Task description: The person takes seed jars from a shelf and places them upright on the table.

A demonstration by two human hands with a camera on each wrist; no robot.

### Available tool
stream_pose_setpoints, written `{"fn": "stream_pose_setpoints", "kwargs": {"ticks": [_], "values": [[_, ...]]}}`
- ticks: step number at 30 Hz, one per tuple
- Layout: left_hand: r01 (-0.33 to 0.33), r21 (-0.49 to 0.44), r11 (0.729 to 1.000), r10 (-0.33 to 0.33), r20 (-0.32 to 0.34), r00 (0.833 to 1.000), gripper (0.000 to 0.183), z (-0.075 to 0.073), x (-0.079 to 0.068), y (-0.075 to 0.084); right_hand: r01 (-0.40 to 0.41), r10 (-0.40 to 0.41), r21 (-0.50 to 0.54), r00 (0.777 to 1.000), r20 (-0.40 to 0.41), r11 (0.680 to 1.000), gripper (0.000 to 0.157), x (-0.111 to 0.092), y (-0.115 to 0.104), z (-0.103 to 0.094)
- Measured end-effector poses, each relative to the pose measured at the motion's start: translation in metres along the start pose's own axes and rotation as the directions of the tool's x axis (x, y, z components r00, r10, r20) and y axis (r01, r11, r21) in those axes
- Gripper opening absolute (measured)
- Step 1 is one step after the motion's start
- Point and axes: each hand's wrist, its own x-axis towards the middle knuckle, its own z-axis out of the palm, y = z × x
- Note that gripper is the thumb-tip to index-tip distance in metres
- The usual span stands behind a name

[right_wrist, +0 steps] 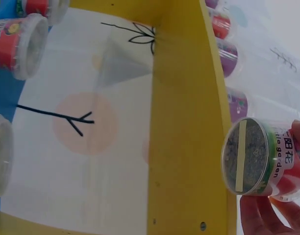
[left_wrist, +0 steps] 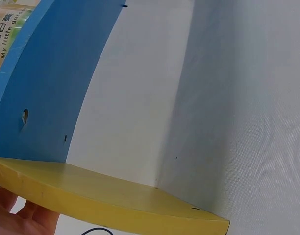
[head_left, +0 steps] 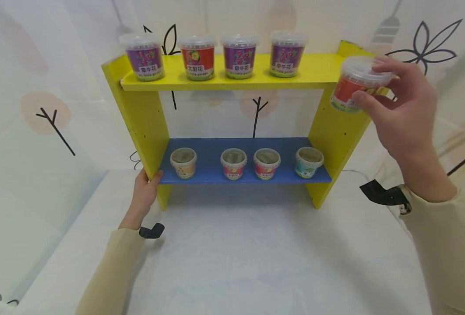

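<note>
My right hand (head_left: 407, 105) grips a clear plastic cup (head_left: 343, 89) with a red label and a lid, thumb in front. It is at the right end of the yellow top board (head_left: 252, 85) of a small shelf. The right wrist view shows the cup's base (right_wrist: 253, 156), with dark contents and a pale strip. My left hand (head_left: 143, 197) holds the shelf's yellow left side panel (head_left: 143, 127) near the blue lower board (head_left: 210, 168); part of its fingers is hidden behind the panel. Several lidded cups with purple or red labels, such as a purple one (head_left: 145, 61), line the top board.
Several smaller cups stand on the blue board: an orange one (head_left: 186, 168), two pink-red ones, including one cup (head_left: 234, 170), and a teal one (head_left: 306, 167). The shelf stands on a white surface (head_left: 248, 253) against a patterned backdrop (head_left: 55, 144). Black straps (head_left: 386, 194) are on both wrists.
</note>
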Motion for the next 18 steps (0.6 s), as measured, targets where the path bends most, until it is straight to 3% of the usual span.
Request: {"fn": "stream_pose_setpoints", "kwargs": {"ticks": [10, 18], "values": [[0.014, 0.000, 1.000, -0.014, -0.002, 1.000, 0.055, 0.001, -0.002, 0.003, -0.109, 0.113, -0.053, 0.990, 0.089, 0.993, 0.043, -0.025, 0.007, 0.006], [0.009, 0.003, 1.000, -0.009, -0.001, 1.000, 0.055, 0.001, -0.002, 0.003, -0.110, 0.114, -0.033, 0.975, 0.191, 0.993, 0.047, -0.047, 0.014, 0.015]]}}
